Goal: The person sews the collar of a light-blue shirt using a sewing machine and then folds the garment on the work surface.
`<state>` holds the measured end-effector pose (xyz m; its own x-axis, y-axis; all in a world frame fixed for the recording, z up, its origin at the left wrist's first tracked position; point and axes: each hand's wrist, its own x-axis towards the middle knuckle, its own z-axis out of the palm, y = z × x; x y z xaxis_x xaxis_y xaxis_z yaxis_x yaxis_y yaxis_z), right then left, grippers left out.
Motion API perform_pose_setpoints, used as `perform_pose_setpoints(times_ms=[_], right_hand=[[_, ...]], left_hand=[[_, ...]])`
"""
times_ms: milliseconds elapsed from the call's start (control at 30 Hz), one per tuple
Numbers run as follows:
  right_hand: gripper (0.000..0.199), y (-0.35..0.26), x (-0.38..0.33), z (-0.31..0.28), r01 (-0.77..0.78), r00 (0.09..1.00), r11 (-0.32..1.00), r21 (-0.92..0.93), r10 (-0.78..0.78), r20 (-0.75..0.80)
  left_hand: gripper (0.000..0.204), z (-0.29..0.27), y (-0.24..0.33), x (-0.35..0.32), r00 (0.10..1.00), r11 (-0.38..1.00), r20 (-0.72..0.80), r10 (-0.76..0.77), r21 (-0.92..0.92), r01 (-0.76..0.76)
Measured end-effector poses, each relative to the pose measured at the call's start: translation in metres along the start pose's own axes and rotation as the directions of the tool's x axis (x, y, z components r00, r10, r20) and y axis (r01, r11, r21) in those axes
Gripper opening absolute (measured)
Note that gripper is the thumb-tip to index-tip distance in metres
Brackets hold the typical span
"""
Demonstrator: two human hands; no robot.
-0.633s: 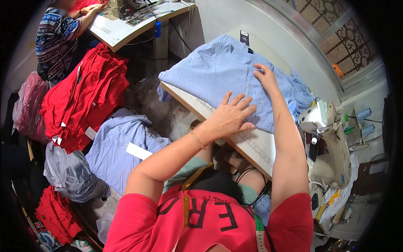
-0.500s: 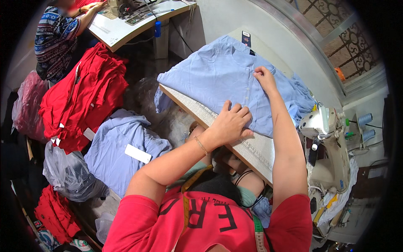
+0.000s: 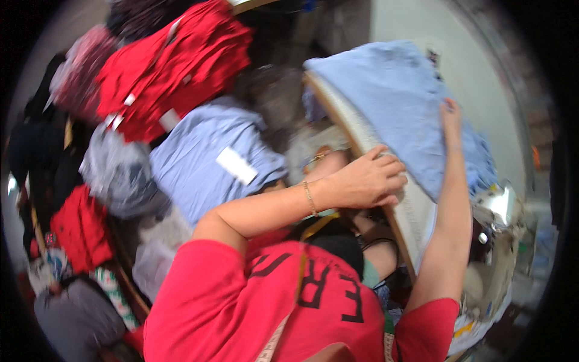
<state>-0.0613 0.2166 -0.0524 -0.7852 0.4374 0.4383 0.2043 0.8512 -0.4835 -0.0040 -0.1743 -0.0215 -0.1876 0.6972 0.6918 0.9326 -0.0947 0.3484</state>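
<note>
A light blue shirt [image 3: 392,90] lies spread over the white table [image 3: 412,211], blurred in this view. My left hand [image 3: 371,178] is over the table's near edge, beside the shirt's lower border. Its fingers are loosely bent and slightly apart, with nothing visible in them. Farther to the right, my right hand [image 3: 451,117] rests at the shirt's front. Motion smears its fingers, so I cannot make out whether they grip the cloth. Behind that hand, a dark tag [image 3: 432,57] shows near the collar.
On the left are a pile of red garments [image 3: 175,72], a blue garment [image 3: 205,151] with a white label [image 3: 236,165], and a grey plastic bag [image 3: 120,172]. A sewing machine [image 3: 497,208] stands right of the table. A measuring tape [image 3: 280,332] hangs down my front.
The view has swung left, shifting the scene rightward and blurring it. My left hand has come off the shirt to the table edge, its fingers more bent. My right hand remains at the shirt.
</note>
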Motion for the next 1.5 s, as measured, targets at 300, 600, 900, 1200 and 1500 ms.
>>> perform_pose_setpoints(times_ms=[300, 600, 900, 1200, 1500], right_hand=[[0.025, -0.278, -0.18, 0.008, -0.286, 0.526, 0.737, 0.612, -0.413, 0.743], [0.029, -0.282, -0.268, 0.203, -0.116, 0.025, 0.942, 0.316, -0.315, 0.949], [0.046, -0.341, -0.296, 0.179, 0.164, 0.097, 0.718, 0.676, -0.694, 0.713], [0.036, -0.309, -0.298, 0.182, 0.127, -0.114, 0.894, 0.429, -0.417, 0.902], [0.055, -0.322, -0.28, 0.152, -0.772, -0.132, 0.619, 0.143, -0.375, 0.917]], left_hand=[[0.042, -0.074, 0.008, -0.343, 0.397, 0.338, -0.102, -0.912, 0.364, 0.868], [0.012, -0.046, 0.033, -0.382, 0.184, 0.18, -0.231, -0.956, 0.038, 0.983], [0.021, -0.088, 0.036, -0.326, 0.241, -0.127, 0.44, -0.865, -0.657, 0.743], [0.035, -0.146, -0.127, -0.393, 0.137, -0.095, -0.564, -0.814, 0.362, 0.927], [0.025, -0.177, -0.057, -0.296, 0.071, 0.144, -0.138, -0.988, -0.652, 0.745]])
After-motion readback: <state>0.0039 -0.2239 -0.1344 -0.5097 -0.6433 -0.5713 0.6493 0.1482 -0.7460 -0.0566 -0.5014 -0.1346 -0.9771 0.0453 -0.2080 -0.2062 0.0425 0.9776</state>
